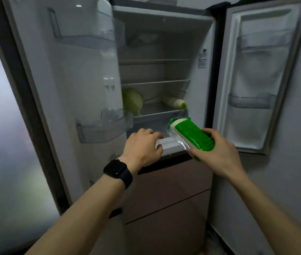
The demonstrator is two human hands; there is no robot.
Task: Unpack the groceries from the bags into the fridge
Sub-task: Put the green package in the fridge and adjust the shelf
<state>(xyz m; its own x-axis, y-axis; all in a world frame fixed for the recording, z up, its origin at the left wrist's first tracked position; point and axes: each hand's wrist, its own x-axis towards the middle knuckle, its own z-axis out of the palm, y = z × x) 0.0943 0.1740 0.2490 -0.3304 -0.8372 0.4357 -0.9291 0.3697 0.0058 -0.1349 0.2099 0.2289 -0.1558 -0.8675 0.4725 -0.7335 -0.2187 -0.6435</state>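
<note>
- The right hand (217,153) closes its grip round a green-labelled plastic-wrapped white packet (192,136), held before the fridge's lowest shelf.
- The left hand (143,145) curls its grip over the white drawer front (170,145); likely opening it.
- Behind, a pale green cabbage (132,102) and white radish (174,103) lie on the glass shelf (155,110).

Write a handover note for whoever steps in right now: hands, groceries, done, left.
Left hand: gripping the front of the white drawer at the bottom of the fridge compartment.
Right hand: holding the green packet, tilted, just above that drawer.
Both fridge doors stand open.
Done: cabbage and white radish lie on the lowest shelf; something pale sits on the top shelf, too dim to identify.
Left: stow the green packet, probably in the drawer. The bags are out of view, so what remains is unknown.
</note>
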